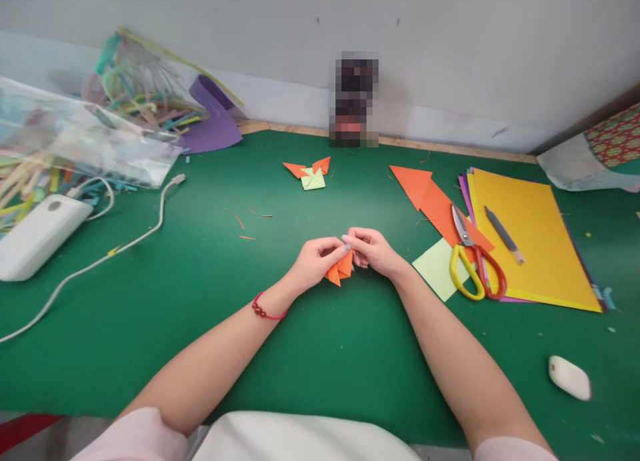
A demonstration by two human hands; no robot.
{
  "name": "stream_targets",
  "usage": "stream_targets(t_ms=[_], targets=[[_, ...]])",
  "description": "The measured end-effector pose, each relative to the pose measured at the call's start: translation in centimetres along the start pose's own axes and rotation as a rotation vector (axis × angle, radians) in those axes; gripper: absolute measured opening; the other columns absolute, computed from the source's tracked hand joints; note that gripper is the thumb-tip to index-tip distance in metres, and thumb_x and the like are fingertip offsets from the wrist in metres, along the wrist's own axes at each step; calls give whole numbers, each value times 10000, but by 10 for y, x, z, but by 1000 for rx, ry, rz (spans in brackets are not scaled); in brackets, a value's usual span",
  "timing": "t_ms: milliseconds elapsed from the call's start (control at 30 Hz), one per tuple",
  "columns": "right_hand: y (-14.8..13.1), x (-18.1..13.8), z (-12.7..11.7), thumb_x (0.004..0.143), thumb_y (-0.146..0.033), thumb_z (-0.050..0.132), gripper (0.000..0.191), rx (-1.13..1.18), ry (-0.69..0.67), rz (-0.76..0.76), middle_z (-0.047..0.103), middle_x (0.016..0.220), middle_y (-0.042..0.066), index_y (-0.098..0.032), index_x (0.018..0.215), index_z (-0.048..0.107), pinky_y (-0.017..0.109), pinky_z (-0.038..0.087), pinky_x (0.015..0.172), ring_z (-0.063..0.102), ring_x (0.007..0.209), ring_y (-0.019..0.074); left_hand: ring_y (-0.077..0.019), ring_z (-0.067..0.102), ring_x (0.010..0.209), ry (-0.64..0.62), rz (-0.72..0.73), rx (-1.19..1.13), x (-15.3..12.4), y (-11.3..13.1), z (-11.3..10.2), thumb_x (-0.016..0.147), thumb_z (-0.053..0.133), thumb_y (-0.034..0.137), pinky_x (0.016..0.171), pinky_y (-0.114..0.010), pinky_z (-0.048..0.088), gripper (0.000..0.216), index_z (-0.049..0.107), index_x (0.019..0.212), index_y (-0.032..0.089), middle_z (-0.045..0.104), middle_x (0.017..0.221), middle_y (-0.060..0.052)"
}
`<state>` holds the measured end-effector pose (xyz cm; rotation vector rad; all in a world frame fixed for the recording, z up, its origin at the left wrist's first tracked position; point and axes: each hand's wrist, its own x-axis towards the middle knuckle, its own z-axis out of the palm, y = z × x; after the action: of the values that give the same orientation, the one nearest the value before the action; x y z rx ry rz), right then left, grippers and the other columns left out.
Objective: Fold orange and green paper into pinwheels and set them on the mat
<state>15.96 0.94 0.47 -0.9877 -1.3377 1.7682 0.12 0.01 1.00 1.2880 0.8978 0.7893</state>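
Between my two hands, over the middle of the green table, is a small piece of folded orange paper (pixel 340 267). My left hand (pixel 323 257) pinches it from the left, thumb on top. My right hand (pixel 371 250) meets it at the upper right edge, its fingers curled and pressed together; the fingertips partly hide the paper there. Farther back lies a folded orange and light-green paper figure (pixel 313 177). To the right of my hands are orange paper pieces (pixel 434 204) and a light-green paper square (pixel 440 269), partly under scissors (pixel 467 247) with yellow and red handles.
A stack of coloured paper (pixel 540 247) with a grey pen-like tool (pixel 504 234) lies right. A white case (pixel 570 377) sits front right. At left are a white power bank (pixel 45 234), its cable (pixel 135 237) and a clear bag (pixel 100 137) among paper strips. Thin orange scraps (pixel 247 237) lie mid-table.
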Motion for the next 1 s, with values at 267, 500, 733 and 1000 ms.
stream_targets(t_ms=[267,500,733,1000], targets=[[2,-1,0,789,-486,586,384,18,11,18,454,390,-81,-188,590,447,165,245,318,334,313,35,-109,555,544,-22,-31,-11,0,1,0,750,590,413,533,-219,443,287,560,644,147,619,603,-12],[2,0,0,761,-476,610,375,54,-6,44,447,381,-80,-189,577,456,169,238,312,338,309,41,-96,521,538,-19,-8,42,2,0,-1,751,569,395,538,-213,423,281,559,617,147,600,595,0],[2,0,-2,764,-454,609,364,77,-25,62,449,383,-76,-185,573,455,166,242,317,354,313,41,-87,497,527,-31,5,37,2,-1,0,744,563,385,537,-207,413,272,548,609,149,584,585,8],[2,0,-3,784,-472,597,378,-2,-38,37,443,384,-78,-185,584,453,164,239,323,362,325,43,-85,476,516,-3,17,86,1,0,0,739,541,354,518,-205,403,265,509,570,152,550,560,18]])
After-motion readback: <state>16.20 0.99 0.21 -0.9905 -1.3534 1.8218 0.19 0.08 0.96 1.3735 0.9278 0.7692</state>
